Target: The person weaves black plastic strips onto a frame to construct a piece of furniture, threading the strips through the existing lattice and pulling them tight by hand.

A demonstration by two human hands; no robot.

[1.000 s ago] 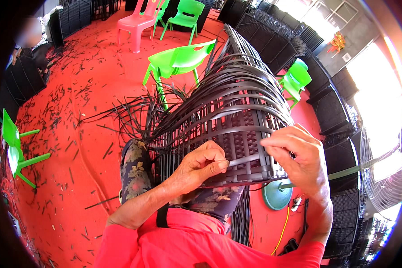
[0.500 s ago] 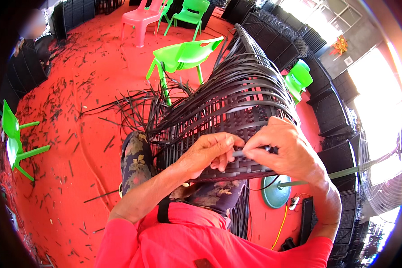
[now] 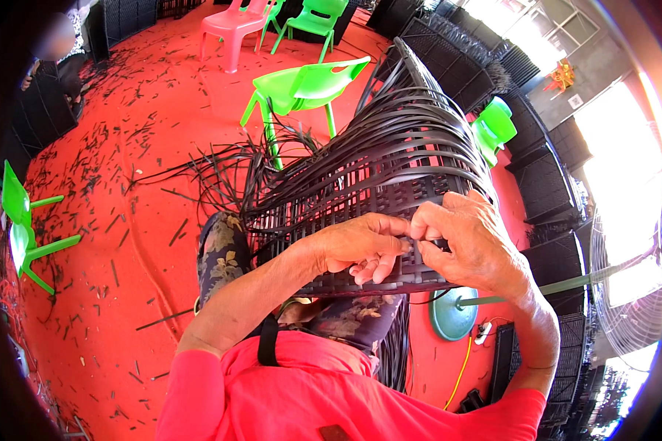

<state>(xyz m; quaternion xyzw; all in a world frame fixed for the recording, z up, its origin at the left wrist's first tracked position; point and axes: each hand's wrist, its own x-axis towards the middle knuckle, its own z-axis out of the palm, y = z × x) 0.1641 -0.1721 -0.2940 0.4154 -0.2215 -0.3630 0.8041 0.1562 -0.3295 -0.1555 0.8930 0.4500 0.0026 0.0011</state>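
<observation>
1. The black woven panel (image 3: 386,197) rests on the lap (image 3: 349,323), probably for support, freeing both hands.
2. Left hand (image 3: 360,246) and right hand (image 3: 469,239) meet above its near end, fingertips pinched closed, seemingly gripping a mostly hidden strip for fine control.
3. Loose strands (image 3: 228,167) trail leftward, perhaps awaiting weaving.

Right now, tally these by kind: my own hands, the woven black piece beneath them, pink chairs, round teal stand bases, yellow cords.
Left hand and right hand: 2
Woven black piece: 1
Pink chair: 1
Round teal base: 1
Yellow cord: 1
Total: 6
</observation>
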